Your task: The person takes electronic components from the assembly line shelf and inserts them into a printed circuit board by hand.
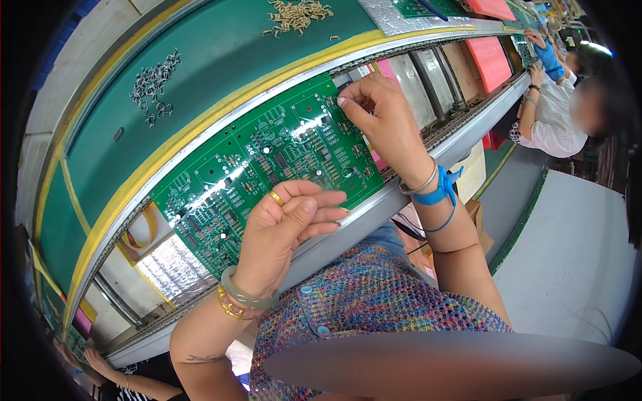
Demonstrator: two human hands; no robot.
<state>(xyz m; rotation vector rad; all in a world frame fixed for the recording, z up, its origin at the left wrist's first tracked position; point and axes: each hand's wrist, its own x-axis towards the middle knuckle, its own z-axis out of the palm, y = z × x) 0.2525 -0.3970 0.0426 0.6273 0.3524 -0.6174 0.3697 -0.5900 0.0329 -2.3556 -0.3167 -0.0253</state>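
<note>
A long green circuit board (231, 175), filled with resistors, chips and other small parts, lies across the rails in front of me. My right hand (382, 115) is over its far right corner, thumb and forefinger pinched together at the board's surface; whatever is between the fingertips is too small to name. Above the board's near edge, my left hand (284, 217) is curled with the palm turned inward and the thumb against the fingers. Tiny specks show at its fingertips, but their kind cannot be made out. A blue wrist strap (438, 189) circles my right wrist.
Metal rails (401, 204) run along both sides of the board. On the green bench beyond are a pile of tan bent-lead parts (297, 16) and a pile of silver wire-like parts (154, 83). A red foam block (488, 63) sits further right. Co-workers' hands (535, 40) are at the line's far right, others at lower left.
</note>
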